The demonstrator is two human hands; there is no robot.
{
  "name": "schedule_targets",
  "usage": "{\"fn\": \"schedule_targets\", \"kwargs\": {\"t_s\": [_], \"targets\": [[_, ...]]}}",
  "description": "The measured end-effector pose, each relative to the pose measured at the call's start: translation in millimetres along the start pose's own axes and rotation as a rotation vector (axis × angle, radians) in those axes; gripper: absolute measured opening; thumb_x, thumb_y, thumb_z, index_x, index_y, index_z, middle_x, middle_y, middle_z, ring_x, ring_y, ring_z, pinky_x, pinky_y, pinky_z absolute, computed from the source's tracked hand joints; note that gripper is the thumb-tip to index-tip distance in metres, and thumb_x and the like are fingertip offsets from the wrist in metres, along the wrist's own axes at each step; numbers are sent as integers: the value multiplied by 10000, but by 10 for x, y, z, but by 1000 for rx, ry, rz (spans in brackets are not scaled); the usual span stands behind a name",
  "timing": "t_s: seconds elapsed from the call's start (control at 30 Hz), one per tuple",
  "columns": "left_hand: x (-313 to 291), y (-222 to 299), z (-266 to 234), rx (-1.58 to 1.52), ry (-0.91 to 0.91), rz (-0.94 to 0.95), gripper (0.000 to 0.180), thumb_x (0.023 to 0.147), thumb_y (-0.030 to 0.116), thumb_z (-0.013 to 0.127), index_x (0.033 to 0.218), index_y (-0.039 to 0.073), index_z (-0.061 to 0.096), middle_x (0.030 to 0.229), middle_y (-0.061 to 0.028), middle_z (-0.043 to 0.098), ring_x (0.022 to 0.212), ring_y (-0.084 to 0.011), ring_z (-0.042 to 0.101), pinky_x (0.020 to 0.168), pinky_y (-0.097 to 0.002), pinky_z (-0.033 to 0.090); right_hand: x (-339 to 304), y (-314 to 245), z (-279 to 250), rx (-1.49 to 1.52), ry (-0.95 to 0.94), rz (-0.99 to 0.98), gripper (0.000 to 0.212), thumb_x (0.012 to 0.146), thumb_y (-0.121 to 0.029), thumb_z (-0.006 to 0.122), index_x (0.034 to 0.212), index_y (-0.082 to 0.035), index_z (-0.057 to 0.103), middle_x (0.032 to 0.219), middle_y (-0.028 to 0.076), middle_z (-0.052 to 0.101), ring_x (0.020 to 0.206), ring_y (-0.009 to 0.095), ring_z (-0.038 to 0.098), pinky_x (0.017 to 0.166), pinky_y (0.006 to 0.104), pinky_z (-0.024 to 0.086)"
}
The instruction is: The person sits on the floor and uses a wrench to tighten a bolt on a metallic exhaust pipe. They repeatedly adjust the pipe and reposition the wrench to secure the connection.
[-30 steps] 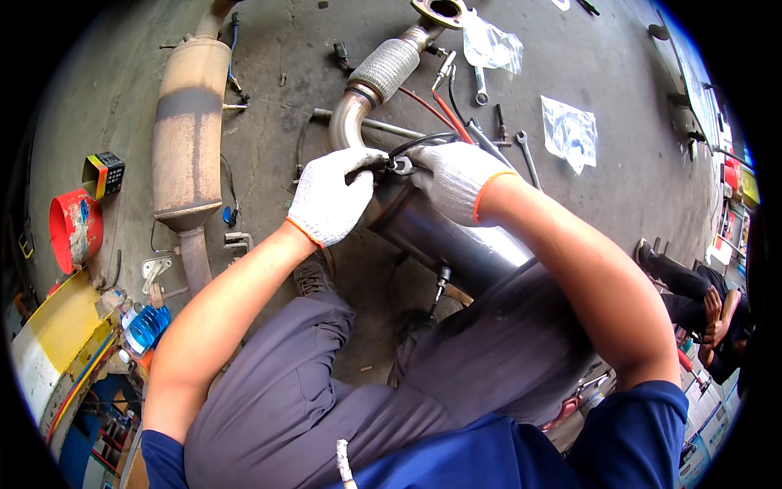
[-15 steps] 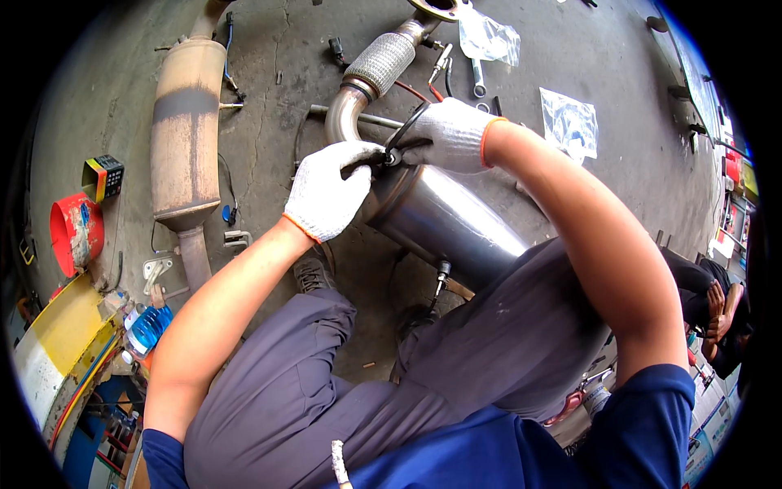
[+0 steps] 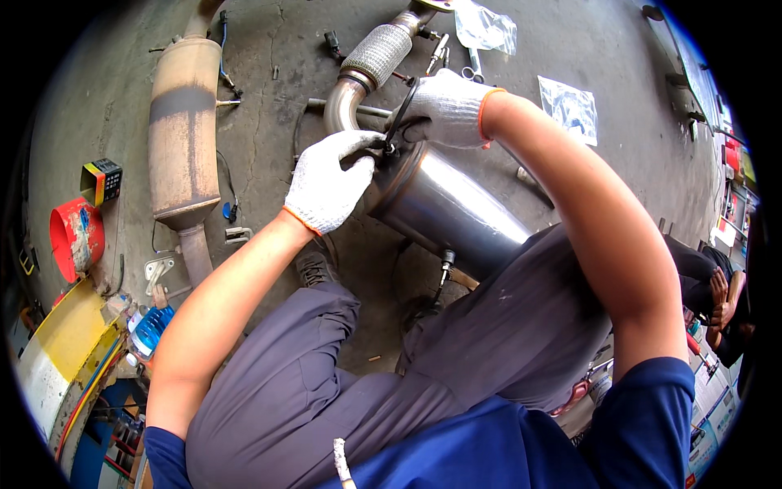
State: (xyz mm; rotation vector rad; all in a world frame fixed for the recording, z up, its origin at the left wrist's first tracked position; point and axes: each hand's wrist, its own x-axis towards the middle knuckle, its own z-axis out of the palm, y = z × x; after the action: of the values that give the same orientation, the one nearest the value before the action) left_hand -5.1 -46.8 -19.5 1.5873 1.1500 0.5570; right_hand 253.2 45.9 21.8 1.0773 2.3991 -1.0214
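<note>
Two gloved hands, two canister-type exhaust parts here. The left hand [image 3: 327,181] has a narrow grip, thumb and finger close together right by a small fitting [image 3: 390,150] at the centre of the frame — can't tell if it's actually pinched. The right hand [image 3: 452,110] is just up and right of it with fingers curled and one black cable [image 3: 398,114] looping by them; can't tell what's inside that grip either.

The shiny exhaust canister [image 3: 456,204] is mid-frame, slanting down to the right, with its lower end tucked behind the person's leg. Smooth, polished silver with bright streaks, brownish tint around the upper rim, and one sensor [image 3: 446,265] poking out of its lower side. A bent pipe [image 3: 346,102] goes up from it into one braided section [image 3: 379,55] near the top.

The other one, a tan, rusty canister [image 3: 186,122], lies upper left — dull, with a dark band round the middle. Also two clear plastic bags [image 3: 568,106] upper right and one red container [image 3: 77,236] far left.
</note>
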Motion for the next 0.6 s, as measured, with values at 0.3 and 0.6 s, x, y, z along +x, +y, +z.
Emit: {"fn": "schedule_targets", "kwargs": {"t_s": [0.3, 0.6], "targets": [[-7, 27, 16, 23, 33, 18, 349, 995, 47, 684, 1329, -25, 757, 1229, -185, 815, 1167, -277, 787, 1072, -383, 588, 48, -128, -6, -109, 7, 2, 287, 909, -223, 670, 1095, -87, 841, 1011, 223, 803, 953, 431, 780, 903, 513, 627], [-8, 46, 3, 17, 31, 46, 318, 994, 52, 690, 1296, -9, 771, 1225, -175, 816, 1154, -277, 792, 1060, -385, 599, 76, -97, 274, -163, 80, -89, 327, 938, -254, 625, 1156, -83, 799, 1039, 243, 787, 1010, 443, 771, 938, 539, 613]]}}
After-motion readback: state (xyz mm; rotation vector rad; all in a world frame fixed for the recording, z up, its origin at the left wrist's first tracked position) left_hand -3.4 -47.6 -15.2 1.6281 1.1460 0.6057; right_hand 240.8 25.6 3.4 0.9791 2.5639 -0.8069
